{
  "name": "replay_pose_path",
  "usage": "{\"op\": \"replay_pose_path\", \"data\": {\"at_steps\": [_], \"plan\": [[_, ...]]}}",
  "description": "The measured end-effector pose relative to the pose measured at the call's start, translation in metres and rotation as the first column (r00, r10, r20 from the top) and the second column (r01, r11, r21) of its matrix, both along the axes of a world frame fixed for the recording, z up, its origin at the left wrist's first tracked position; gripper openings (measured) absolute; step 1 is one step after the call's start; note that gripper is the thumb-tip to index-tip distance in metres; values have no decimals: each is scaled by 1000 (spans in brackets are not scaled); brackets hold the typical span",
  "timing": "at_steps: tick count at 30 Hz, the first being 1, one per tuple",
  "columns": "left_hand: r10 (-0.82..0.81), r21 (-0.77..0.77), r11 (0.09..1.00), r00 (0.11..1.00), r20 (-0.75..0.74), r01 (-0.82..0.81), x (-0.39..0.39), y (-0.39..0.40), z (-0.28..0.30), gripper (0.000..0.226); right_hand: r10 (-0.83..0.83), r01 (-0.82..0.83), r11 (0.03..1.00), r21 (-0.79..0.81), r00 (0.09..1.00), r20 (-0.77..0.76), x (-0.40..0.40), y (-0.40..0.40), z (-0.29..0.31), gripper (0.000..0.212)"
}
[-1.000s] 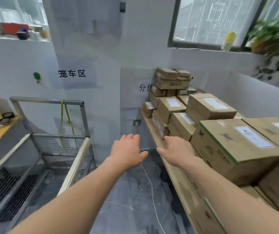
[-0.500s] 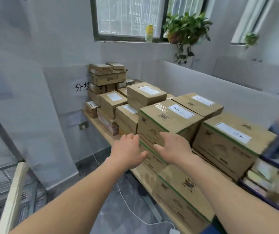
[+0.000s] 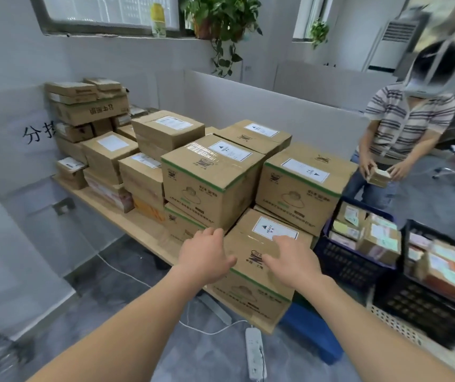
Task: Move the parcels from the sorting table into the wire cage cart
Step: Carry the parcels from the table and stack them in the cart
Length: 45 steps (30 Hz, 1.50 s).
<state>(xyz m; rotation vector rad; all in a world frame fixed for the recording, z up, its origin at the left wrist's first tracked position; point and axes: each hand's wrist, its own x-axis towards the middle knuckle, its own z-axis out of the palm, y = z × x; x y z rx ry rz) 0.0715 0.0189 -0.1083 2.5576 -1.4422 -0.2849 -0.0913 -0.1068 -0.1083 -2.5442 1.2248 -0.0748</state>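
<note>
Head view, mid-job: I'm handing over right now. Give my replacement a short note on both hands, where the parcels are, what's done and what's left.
Left hand: open, reaching toward the nearest box, holding nothing.
Right hand: open, over the same box's top, holding nothing.
Nearest box: green-edged carton with a HEAVY label, at the near edge of the sorting table.
Other parcels: stacked across the table.
Wire cage cart: not in view now, so its load can't be judged.
Left: grip this box, carry it to the cart, then the rest.
Note: power strip and cable lie on the floor underfoot.
</note>
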Motion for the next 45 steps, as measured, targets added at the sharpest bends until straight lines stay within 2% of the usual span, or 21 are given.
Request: {"op": "replay_pose_path", "data": {"at_steps": [2,6,9,13,16,19,21,28,33,35,37,41,45], "plan": [[2,33,999,1000,-28,-1,-7,-10,-12,67,-20,20,1000,24,1000,0,-14,-9,-14,23],[57,64,997,994,-91,-52,-16,-31,-33,70,-40,40,998,57,999,7,-34,-28,-39,37],[107,89,992,984,-143,-95,-24,-46,-47,74,-40,39,996,81,999,14,-43,-45,-52,38],[171,162,976,970,-175,-143,-32,-62,-64,78,4,-3,997,72,1000,-17,-42,-75,-62,37],[221,201,962,960,-173,-186,-32,-73,-73,82,49,-46,998,51,997,-63,-35,-99,-69,48],[282,247,941,941,-187,-233,-31,-80,-77,90,83,-79,995,55,994,-75,-26,-120,-73,52],[298,270,932,937,-182,-243,-31,-82,-78,87,110,-104,992,69,990,-89,-20,-133,-76,53],[353,250,917,924,-147,-310,-49,-73,-84,84,232,-227,973,45,962,-144,0,-162,-86,48],[415,204,902,893,-176,-380,-61,-57,-88,86,263,-271,963,-4,939,-222,15,-165,-86,62],[489,168,871,841,-232,-461,-62,-46,-90,87,261,-267,964,11,931,-255,17,-165,-84,60],[577,106,811,757,-306,-575,-63,-33,-92,88,281,-266,960,90,924,-261,17,-165,-84,52],[678,11,625,536,-503,-781,-71,-9,-100,84,272,-230,950,212,942,-196,14,-150,-91,48],[666,36,542,402,-628,-840,-83,14,-113,52,235,-197,933,300,968,-94,7,-120,-104,52]]}}
